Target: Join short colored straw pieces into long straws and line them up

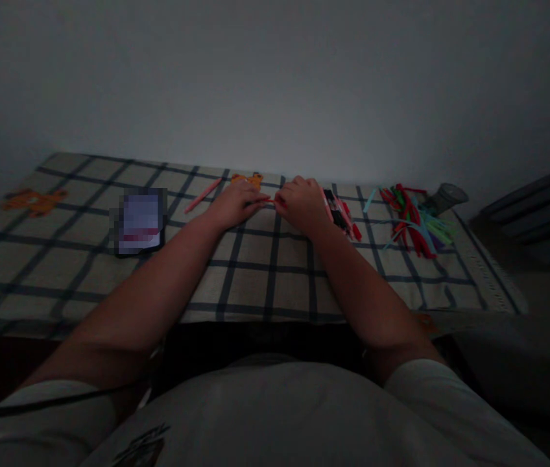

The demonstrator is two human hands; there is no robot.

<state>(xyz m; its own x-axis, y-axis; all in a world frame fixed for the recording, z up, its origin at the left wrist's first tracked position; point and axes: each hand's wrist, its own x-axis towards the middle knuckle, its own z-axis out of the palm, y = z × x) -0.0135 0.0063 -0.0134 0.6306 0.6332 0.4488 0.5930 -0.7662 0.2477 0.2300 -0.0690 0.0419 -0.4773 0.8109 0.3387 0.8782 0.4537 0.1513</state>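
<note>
Both my hands rest at the far middle of a checked tablecloth [255,279]. My left hand [236,202] and my right hand [301,202] are closed in a pinch and meet at a thin red paper strip [271,201] held between their fingertips. A pink pen [203,194] lies just left of my left hand. An orange bear print [248,179] shows behind my left hand. Right of my right hand lies a small dark and pink object with red strips [343,217].
A phone with a lit, blurred screen [139,222] lies at the left. A heap of red, green and blue paper strips [414,220] sits at the right, with a grey jar [445,196] on its side behind it. Another orange bear print [34,200] marks the far left. A wall rises behind.
</note>
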